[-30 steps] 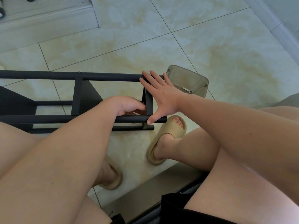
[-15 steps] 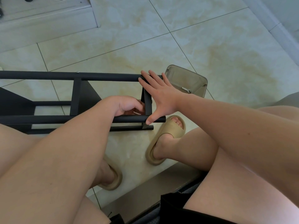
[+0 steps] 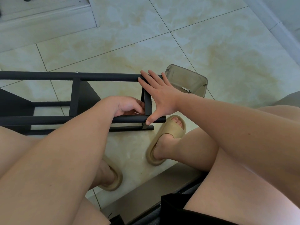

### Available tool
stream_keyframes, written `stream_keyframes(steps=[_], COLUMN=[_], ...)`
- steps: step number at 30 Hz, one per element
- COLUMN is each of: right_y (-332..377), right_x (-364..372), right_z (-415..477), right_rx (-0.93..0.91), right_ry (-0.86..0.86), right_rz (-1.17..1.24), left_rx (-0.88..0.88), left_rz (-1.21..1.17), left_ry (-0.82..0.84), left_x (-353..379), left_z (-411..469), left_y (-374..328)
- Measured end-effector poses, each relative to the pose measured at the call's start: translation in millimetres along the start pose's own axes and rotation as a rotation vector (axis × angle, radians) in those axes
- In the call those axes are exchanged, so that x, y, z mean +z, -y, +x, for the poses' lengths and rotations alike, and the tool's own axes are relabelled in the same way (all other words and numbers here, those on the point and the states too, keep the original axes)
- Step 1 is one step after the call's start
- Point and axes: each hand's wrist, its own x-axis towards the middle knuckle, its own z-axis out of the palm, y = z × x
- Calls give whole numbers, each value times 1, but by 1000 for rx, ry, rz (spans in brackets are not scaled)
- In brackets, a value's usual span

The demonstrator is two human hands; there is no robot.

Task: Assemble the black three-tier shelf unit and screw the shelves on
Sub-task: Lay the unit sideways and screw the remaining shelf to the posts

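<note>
Black shelf unit (image 3: 76, 96) lies sideways, matte tubes and panels.

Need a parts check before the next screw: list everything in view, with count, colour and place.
black metal tube shelf frame: 1, black, lying on its side on the floor, at left
smoky translucent plastic box: 1, grey-brown, on the floor past the frame's end
small silver metal tool: 1, silver, inside the box
beige foam slippers: 2, beige, on the person's feet
cream marbled floor tiles: several, cream, under everything
white raised step: 1, white, top left
left hand: 1, curled inside the frame's end; contents hidden
right hand: 1, flat, fingers on far tube, thumb on near tube
</note>
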Motion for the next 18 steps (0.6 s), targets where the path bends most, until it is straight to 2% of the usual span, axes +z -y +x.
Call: stream_keyframes(steps=[4,10,18], right_y=[0,0,0], right_x=[0,0,0], right_z=[0,0,0], right_rx=[-1,0,1], right_ry=[-3,-5,-10], right_rz=[-1,4,2], left_rx=[-28,-83,-41], left_rz=[-95,102,26], left_ry=[7,-51,-16], left_x=[0,2,0], left_z=[1,0,0], left_y=[1,-1,0])
